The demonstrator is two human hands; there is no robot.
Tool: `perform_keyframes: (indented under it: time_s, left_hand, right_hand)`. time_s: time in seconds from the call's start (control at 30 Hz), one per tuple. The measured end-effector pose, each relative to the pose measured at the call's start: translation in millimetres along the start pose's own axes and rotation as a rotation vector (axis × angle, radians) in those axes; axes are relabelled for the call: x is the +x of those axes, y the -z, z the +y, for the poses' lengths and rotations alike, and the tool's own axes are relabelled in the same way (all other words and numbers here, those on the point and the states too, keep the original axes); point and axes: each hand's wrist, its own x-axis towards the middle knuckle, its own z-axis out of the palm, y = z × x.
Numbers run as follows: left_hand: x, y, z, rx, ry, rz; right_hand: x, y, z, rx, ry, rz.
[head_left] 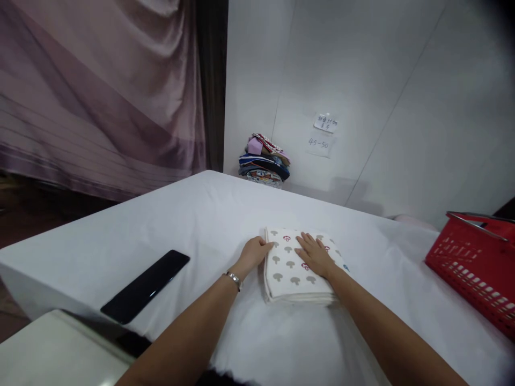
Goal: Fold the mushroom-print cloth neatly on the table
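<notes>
A folded white cloth (290, 279) printed with grey and red mushrooms lies on the white-covered table (225, 209). At its left edge, my left hand (253, 253) has the thumb on top and the other fingers curled at the side, pinching the layers. A silver bracelet (234, 280) circles that wrist. My right hand (316, 256) rests flat on the upper face of the cloth, its fingers spread and holding nothing. Part of the print is hidden under the right hand and forearm.
A glossy black slab (145, 286) lies on the table at left. Folded fabrics (263, 161) are stacked by the wall, near paper labels (319, 146). A red basket (475, 262) stands at right. A pink curtain (104, 91) hangs behind; a pale surface (56, 354) sits at lower left.
</notes>
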Motion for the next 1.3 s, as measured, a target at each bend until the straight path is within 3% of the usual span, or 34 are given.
perform_keyframes:
  time_s: [0.2, 0.4, 0.63, 1.03, 1.3]
  left_hand:
    - [-10.3, 1.6, 8.2, 0.179, -0.137, 0.156]
    - [-15.9, -2.3, 13.8, 0.147, -0.137, 0.030]
    - [-10.6, -1.2, 7.0, -0.102, 0.016, -0.185]
    - [-23.3, 1.4, 6.0, -0.130, 0.030, -0.149]
    - [-67.5, 5.0, 8.7, -0.053, -0.018, -0.142]
  right_hand:
    - [-0.3, -1.1, -0.3, 0.003, 0.000, 0.016]
    - [0.1, -1.5, 0.7, -0.002, 0.001, 0.023]
    - [-1.2, 0.5, -1.9, 0.012, -0.004, 0.022]
    - [-0.1, 0.5, -0.7, 0.009, -0.012, 0.023]
    - [-3.5, 1.9, -1.7, 0.002, 0.003, 0.051]
